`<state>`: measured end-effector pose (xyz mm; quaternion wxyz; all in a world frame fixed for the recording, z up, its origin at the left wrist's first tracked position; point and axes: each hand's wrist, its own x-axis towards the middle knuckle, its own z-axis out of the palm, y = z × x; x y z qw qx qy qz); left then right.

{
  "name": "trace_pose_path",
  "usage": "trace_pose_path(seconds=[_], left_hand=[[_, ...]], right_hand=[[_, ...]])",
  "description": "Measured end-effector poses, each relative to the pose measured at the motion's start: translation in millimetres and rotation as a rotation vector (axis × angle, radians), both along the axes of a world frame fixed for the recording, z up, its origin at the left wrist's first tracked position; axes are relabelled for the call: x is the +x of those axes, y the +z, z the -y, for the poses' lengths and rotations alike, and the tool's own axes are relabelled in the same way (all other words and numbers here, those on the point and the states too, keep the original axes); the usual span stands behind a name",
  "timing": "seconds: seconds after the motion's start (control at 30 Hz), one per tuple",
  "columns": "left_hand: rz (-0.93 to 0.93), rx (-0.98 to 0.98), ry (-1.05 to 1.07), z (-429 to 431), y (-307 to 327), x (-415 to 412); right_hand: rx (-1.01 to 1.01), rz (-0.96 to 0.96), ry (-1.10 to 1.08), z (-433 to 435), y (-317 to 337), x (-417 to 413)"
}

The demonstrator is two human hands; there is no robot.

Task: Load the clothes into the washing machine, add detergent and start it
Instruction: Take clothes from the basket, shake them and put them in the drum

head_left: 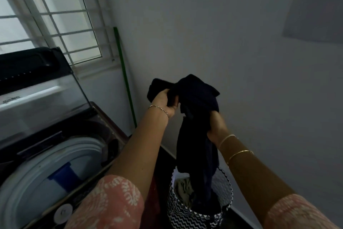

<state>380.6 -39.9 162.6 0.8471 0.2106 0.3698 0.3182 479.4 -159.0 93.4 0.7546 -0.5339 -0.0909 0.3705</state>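
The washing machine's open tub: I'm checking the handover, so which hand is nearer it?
Left. The left hand grips the dark garment closer to the tub; the right hand holds it farther away, above the basket.

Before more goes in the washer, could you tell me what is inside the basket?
The basket holds the dark garment's lower end and some pale striped cloth. Anything beneath them is covered.

Both hands, left hand [164, 103] and right hand [216, 126], grip a dark garment [196, 117] above the zigzag laundry basket [187, 217], beside the open washing machine [55, 154].
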Motion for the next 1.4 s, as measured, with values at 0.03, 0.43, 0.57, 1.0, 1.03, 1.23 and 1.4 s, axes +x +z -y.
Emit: trace_pose_path(seconds=[0.03, 0.43, 0.57, 1.0, 1.03, 1.23, 1.4], left_hand=[[-0.015, -0.032, -0.001, -3, -6, -1], [-0.434, 0.240, -0.339, 3, -54, 1], [-0.595, 0.456, -0.196, -32, -83, 9], [-0.487, 1.143, -0.253, -5, -44, 29], [-0.509, 1.128, -0.168, -10, -39, 31], [-0.642, 1.024, 0.063, -35, -27, 36], [-0.392, 0.619, 0.156, -52, -20, 29]], right_hand=[[0.046, -0.042, -0.005, -2, 7, 0], [0.237, -0.128, -0.040, -18, 68, 1], [0.226, -0.114, -0.027, -22, 72, 5], [0.342, -0.167, 0.033, -54, 105, -10], [0.361, -0.157, 0.048, -56, 107, -11], [0.269, 0.059, 0.187, -67, 107, -12], [0.230, 0.173, 0.292, -56, 80, -14]])
